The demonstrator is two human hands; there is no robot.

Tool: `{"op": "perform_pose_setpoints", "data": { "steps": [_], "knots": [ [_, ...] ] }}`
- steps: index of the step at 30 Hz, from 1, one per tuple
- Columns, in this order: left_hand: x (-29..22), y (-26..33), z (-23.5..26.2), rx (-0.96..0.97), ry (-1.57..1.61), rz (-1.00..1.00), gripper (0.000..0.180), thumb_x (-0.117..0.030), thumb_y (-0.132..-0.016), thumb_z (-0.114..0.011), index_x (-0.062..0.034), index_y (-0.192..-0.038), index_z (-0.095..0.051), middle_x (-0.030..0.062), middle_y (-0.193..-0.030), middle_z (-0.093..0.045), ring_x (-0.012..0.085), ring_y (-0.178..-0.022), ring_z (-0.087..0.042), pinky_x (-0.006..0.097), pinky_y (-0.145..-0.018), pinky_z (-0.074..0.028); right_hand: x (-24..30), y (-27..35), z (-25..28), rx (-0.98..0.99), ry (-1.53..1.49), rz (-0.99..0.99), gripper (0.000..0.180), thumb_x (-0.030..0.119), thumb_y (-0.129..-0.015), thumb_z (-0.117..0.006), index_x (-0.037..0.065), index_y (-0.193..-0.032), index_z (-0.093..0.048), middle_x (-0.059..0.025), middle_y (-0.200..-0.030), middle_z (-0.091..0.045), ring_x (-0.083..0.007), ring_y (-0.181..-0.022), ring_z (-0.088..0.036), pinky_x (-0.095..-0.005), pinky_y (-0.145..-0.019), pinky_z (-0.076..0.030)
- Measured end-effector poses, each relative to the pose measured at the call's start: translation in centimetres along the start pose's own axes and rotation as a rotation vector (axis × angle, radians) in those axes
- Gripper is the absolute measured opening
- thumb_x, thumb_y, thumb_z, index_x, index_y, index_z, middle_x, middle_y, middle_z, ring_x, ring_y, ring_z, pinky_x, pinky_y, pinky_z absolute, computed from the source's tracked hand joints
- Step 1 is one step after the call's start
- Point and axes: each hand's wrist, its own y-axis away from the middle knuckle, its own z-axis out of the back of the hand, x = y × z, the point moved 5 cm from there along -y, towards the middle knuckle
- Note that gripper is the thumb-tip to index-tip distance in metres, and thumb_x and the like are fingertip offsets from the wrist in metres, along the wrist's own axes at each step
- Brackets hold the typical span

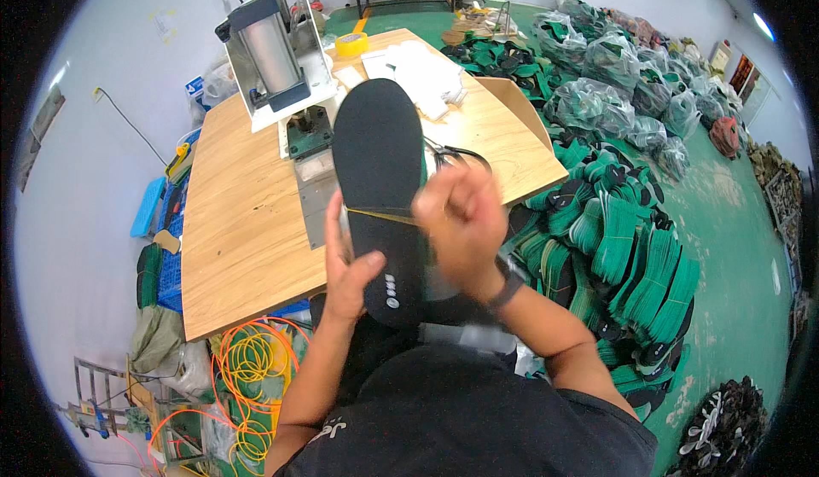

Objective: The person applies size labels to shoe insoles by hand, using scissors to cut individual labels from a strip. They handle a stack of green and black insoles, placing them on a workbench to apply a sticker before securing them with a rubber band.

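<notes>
A black shoe insole [380, 144], apparently the top of a stack, is held upright in front of my body at the table's near edge. My left hand [345, 276] grips its lower left side, with the thumb across the top face. Around the middle runs a thin yellowish rubber band [380, 215], stretched over to the right edge. There my right hand [465, 225] is closed on the band's end, its fingers curled and smeared by motion. Dark-handled scissors [465, 154] lie on the table behind my right hand.
On the wooden table [230, 221] stands a press with a metal cylinder [271, 55]. Yellow tape [351, 44] and white sheets [418, 72] lie beyond. Bundled green insoles [623, 264] are heaped on the floor at right. Orange and yellow hoses [252, 366] coil at lower left.
</notes>
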Motion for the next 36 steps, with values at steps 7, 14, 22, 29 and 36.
{"op": "perform_pose_setpoints", "data": {
  "steps": [7,14,22,29,36],
  "knots": [
    [3.0,-3.3,-3.5,0.335,-0.226,-0.094,0.089,-0.019,-0.066,-0.079,-0.0078,-0.136,-0.026,0.0162,-0.128,-0.045,0.0263,-0.119,-0.046,0.038,-0.100,-0.037,-3.3,7.5,9.1,-0.024,-0.197,-0.550,0.126,0.058,-0.060,-0.080,0.000,-0.146,-0.008,-0.0197,-0.146,-0.028,-0.0292,-0.137,-0.028,-0.0432,-0.108,-0.028],
    [2.6,-1.2,-11.5,0.915,-0.543,-0.308,0.049,-0.032,-0.076,-0.073,-0.0065,-0.111,-0.050,0.0139,-0.100,-0.055,0.0297,-0.090,-0.056,0.038,-0.077,-0.046,2.5,11.5,15.7,-0.122,-0.171,-0.744,0.083,0.037,-0.067,-0.077,-0.004,-0.131,-0.042,-0.0148,-0.125,-0.054,-0.0272,-0.110,-0.056,-0.0417,-0.095,-0.047],
    [-2.2,2.8,7.6,0.415,-0.926,0.049,0.030,-0.025,-0.089,-0.059,-0.0081,-0.113,-0.062,0.0127,-0.077,-0.067,0.0292,-0.068,-0.064,0.037,-0.064,-0.051,-1.7,0.2,18.4,0.206,0.391,-0.694,0.086,0.028,-0.061,-0.080,-0.005,-0.130,-0.041,-0.0157,-0.125,-0.053,-0.0292,-0.115,-0.051,-0.0429,-0.103,-0.037],
    [-16.3,7.1,32.0,-0.795,-0.780,-0.387,0.019,-0.009,-0.091,-0.054,-0.0017,-0.103,-0.067,-0.0011,-0.071,-0.057,0.0048,-0.065,-0.052,0.021,-0.059,-0.043,-18.4,-25.1,22.2,0.044,0.955,-0.225,0.066,0.020,-0.075,-0.068,-0.005,-0.130,-0.041,-0.0160,-0.127,-0.050,-0.0267,-0.118,-0.049,-0.0403,-0.105,-0.034],
    [-14.4,17.3,54.2,-1.122,-0.881,-0.195,0.020,-0.011,-0.091,-0.053,0.0004,-0.102,-0.066,0.0027,-0.078,-0.062,0.0093,-0.070,-0.058,0.023,-0.065,-0.048,-7.4,-9.6,-3.9,0.297,0.665,0.482,0.046,0.012,-0.089,-0.056,-0.005,-0.129,-0.041,-0.0163,-0.128,-0.048,-0.0242,-0.120,-0.046,-0.0377,-0.107,-0.031]
  ]
}}
